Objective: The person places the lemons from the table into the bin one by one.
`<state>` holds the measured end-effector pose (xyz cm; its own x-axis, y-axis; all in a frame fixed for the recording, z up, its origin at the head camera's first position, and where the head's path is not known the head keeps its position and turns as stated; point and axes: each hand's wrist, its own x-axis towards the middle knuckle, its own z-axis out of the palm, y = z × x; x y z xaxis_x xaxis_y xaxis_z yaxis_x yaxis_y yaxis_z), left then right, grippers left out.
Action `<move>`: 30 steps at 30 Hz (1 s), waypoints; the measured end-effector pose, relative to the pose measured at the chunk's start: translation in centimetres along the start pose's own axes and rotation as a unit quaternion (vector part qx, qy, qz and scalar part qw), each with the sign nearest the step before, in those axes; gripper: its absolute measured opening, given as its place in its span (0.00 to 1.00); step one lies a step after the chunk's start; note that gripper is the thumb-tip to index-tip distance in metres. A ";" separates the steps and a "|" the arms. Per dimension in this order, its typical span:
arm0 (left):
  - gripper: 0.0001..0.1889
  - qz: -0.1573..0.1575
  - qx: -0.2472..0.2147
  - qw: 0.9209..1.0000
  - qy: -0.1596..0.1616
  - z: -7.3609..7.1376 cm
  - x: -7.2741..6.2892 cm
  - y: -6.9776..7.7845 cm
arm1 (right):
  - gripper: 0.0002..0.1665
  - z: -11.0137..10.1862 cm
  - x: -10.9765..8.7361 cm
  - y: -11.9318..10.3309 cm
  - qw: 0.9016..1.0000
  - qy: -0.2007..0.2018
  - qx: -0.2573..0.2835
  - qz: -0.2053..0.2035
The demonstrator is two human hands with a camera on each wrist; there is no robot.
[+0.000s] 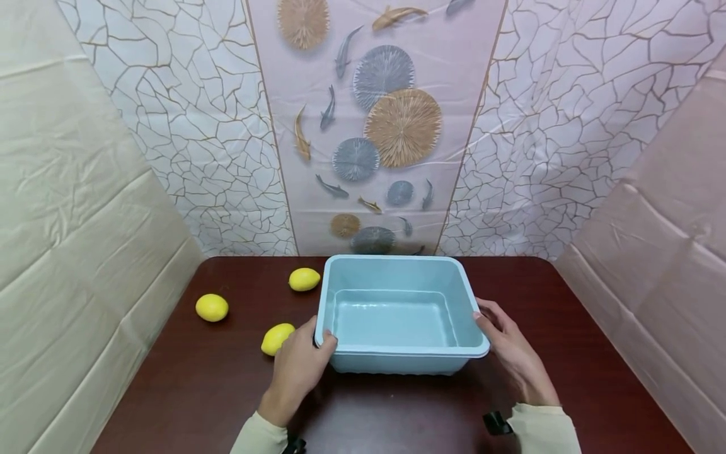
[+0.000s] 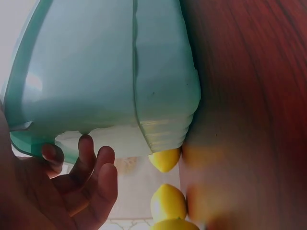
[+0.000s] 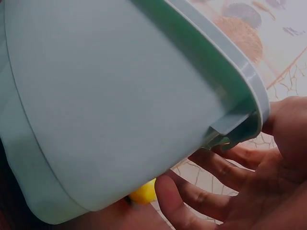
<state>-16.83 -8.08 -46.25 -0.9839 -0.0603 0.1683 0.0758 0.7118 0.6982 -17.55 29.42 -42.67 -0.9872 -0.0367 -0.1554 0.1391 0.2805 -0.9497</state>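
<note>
Two thumbs (image 1: 328, 342) on the blue basin rim (image 1: 399, 350), left grip (image 1: 299, 364) opposite right grip (image 1: 515, 354)

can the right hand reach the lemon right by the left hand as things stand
Probably not: the right hand is holding the right side of the blue tub, and both the tub and the left hand lie between it and that lemon.

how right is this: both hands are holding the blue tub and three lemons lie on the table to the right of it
The side is wrong: the head view shows the three lemons on the table to the left of the blue tub. The left hand and right hand are indeed holding it.
</note>
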 end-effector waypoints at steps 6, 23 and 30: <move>0.19 -0.021 -0.009 1.000 -0.001 -0.8 -0.3 -0.7 | 0.35 1.1 0.1 -0.3 1.000 -0.007 0.010 -0.011; 0.26 -0.044 0.002 0.999 -0.005 -2.0 -0.3 -1.7 | 0.32 2.3 0.2 -1.1 0.999 -0.016 -0.007 -0.030; 0.26 -0.048 0.004 0.999 -0.005 -2.4 -0.8 -2.1 | 0.33 3.4 0.1 -1.3 1.000 0.011 0.023 0.019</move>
<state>-15.81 -11.23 -46.14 -0.9880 -0.1226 0.0941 -0.0208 0.7089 0.7050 -17.53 25.77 -42.32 -0.9827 -0.0058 -0.1853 0.1786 0.2375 -0.9548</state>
